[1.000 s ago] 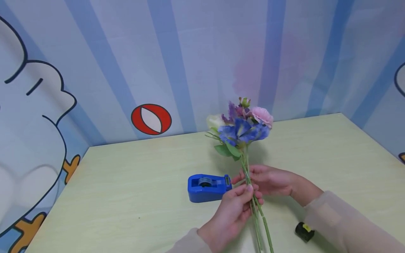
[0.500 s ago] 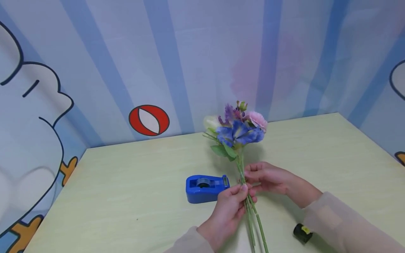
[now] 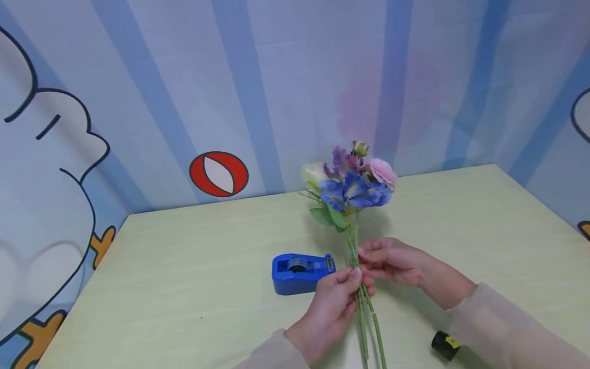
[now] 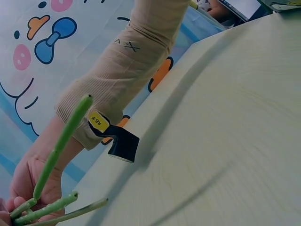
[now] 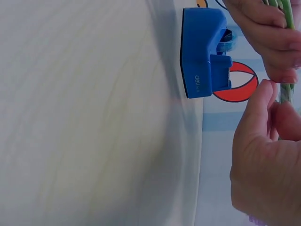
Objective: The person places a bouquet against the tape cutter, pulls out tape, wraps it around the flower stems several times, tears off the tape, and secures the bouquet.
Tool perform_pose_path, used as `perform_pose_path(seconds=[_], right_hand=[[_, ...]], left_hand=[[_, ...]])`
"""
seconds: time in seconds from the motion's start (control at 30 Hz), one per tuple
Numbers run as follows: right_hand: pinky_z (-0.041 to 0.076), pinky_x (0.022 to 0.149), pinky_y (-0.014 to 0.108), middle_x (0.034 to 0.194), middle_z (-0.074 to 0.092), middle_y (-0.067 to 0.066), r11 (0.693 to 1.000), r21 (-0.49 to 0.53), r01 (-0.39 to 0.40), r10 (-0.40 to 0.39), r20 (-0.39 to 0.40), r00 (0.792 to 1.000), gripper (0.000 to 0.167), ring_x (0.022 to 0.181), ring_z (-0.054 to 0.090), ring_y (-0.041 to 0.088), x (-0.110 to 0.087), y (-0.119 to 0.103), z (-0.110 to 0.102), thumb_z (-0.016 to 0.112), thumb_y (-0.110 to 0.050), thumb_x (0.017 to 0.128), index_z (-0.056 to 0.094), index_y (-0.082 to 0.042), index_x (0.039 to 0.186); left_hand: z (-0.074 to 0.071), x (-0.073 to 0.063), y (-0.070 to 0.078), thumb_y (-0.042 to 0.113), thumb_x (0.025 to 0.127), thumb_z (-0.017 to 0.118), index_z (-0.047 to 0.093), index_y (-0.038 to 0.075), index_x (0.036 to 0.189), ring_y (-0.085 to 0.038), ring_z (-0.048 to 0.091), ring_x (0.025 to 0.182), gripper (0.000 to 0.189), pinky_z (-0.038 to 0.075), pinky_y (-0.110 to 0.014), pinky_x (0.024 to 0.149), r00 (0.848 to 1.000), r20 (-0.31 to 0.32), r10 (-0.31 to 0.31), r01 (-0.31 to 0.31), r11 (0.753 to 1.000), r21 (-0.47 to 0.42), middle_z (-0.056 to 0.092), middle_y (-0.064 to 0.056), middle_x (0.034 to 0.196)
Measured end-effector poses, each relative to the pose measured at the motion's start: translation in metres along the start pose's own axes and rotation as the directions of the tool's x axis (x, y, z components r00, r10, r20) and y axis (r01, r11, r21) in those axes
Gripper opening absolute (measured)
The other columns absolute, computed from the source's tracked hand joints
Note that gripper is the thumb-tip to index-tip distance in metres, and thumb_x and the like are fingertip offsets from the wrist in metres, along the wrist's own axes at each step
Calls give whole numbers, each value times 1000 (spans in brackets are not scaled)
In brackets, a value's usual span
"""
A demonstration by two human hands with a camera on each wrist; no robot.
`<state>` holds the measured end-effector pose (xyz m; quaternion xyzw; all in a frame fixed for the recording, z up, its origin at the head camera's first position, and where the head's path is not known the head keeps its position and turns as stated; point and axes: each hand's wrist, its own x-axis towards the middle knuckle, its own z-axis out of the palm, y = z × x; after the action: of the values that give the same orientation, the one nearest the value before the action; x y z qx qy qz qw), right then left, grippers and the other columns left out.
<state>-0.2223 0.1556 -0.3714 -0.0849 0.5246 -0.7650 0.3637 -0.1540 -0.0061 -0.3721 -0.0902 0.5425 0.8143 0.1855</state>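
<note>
A bouquet of artificial flowers (image 3: 355, 189), with blue, purple, pink and white blooms, stands tilted above the table. My left hand (image 3: 324, 310) grips its green stems (image 3: 364, 320) around the middle, thumb on top. Just above it, my right hand (image 3: 398, 261) pinches at the stems with thumb and fingers. A glossy strip of clear tape (image 5: 285, 93) shows on the stems between the two hands in the right wrist view. The stems' cut ends (image 4: 66, 136) point out from below the left hand in the left wrist view.
A blue tape dispenser (image 3: 295, 284) with a roll in it stands just left of the hands. A black object with a yellow label (image 3: 444, 346) is at the right sleeve. A cartoon-printed backdrop (image 3: 313, 92) rises behind the pale table (image 3: 184, 266).
My right hand's fingers have drawn together from a looser spread behind the stems to a pinch at their right side. The left hand keeps its grip; the bouquet has shifted only slightly.
</note>
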Motion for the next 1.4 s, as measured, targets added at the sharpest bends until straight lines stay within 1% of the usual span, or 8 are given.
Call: perform_pose_path(seconds=[0.23,0.43,0.73,0.9,1.07,1.23,1.3,1.4], right_hand=[[52,75,23,82,68,8,999,-13,-30,30,-18,999,22,78,66,12,-1,-1,1,45,-4,97,65,-5,90],[51,78,23,86,68,8,1000,21,-15,14,51,999,21,81,65,12,-3,-1,-1,46,-4,97,67,-4,93],[51,81,25,85,66,3,997,3,71,-71,151,986,19,81,63,11,-2,3,-8,47,-8,97,66,-7,94],[51,80,25,85,68,4,998,-4,56,-55,123,991,17,81,64,11,-2,2,-8,52,-10,96,68,-7,91],[52,78,24,83,69,5,999,-16,29,-28,53,998,16,79,65,12,-3,1,-3,54,-10,95,68,-7,89],[52,76,23,85,67,4,1000,-17,-6,5,-38,999,26,78,63,12,-8,-4,2,52,-24,97,69,-7,87],[52,76,23,88,66,4,1000,-18,-4,3,-41,999,30,78,61,12,-10,-6,3,50,-29,97,69,-8,88],[52,78,24,92,65,4,999,-29,21,-21,16,1000,30,82,61,12,-12,-7,0,45,-26,99,68,-8,94]], left_hand=[[-4,2,1,10,93,55,63,-5,108,-9,63,70,23,52,-24,76,1000,3,-31,31,999,-15,66,-2,80],[-4,2,2,10,94,54,62,-6,110,-10,63,71,24,51,-26,77,999,32,-37,38,999,-29,66,-2,81],[-2,2,3,10,95,52,61,-6,113,-12,63,77,25,51,-27,81,996,64,-57,61,996,-60,64,-4,84],[-3,0,2,10,95,52,60,-6,114,-11,63,76,26,51,-26,80,996,61,-58,61,996,-58,65,-3,83],[-4,-1,2,9,95,52,60,-7,112,-10,63,73,25,51,-24,77,997,59,-59,61,997,-43,64,-2,80],[-4,0,2,9,94,53,61,-7,110,-10,63,71,24,51,-23,75,998,42,-44,46,998,-32,64,-2,79],[-4,0,2,9,94,53,61,-7,109,-10,63,71,23,51,-24,75,999,34,-37,38,999,-30,64,-3,79],[-4,1,2,10,94,54,61,-6,109,-10,63,71,24,52,-24,76,999,31,-29,30,999,-29,64,-3,80]])
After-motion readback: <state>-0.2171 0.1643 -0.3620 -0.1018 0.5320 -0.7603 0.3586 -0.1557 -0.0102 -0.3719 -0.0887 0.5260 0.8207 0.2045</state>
